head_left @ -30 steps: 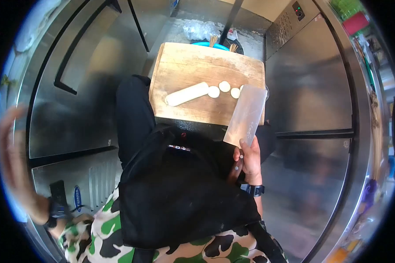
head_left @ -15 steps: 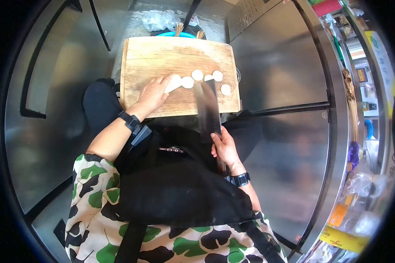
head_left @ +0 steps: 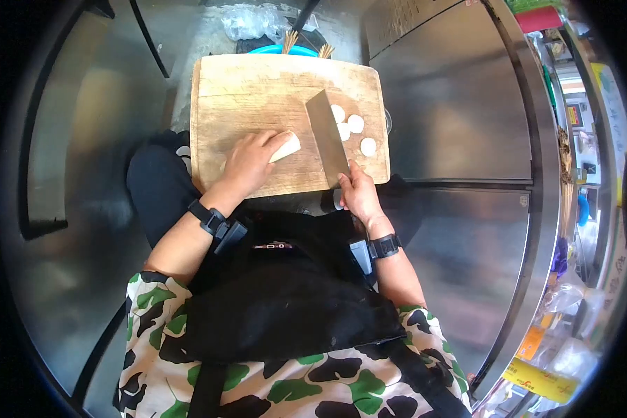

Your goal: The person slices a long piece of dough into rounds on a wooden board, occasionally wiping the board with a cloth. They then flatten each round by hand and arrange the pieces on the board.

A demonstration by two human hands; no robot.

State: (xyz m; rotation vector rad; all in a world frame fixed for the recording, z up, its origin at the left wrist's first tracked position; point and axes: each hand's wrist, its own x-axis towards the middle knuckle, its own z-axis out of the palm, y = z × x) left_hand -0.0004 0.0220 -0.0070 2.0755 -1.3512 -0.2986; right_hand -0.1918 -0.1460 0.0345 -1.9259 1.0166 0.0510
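Observation:
My left hand (head_left: 249, 161) is closed over a white cylindrical piece of food (head_left: 286, 147), whose flat cut end sticks out past the fingers toward the right. In my right hand (head_left: 359, 192) is a cleaver (head_left: 327, 136), gripped near the base of its blade. The broad blade reaches out over the wooden cutting board (head_left: 251, 90), apart from the white piece. Several round white slices (head_left: 355, 124) lie just right of the blade, some partly behind it. One slice (head_left: 368, 147) sits lower, near the board's right side.
Behind the board show a blue basin rim (head_left: 296, 50) and bundles of thin sticks (head_left: 290, 42). Clear plastic bags (head_left: 247, 22) lie beyond on the floor. Steel cabinet doors (head_left: 460, 97) stand close on both sides. Shelves with packages (head_left: 543, 380) line the far right.
The cleaver has moved forward, farther over the board, and the slices by the blade sit farther right. The slices next to the white piece have come away from its end.

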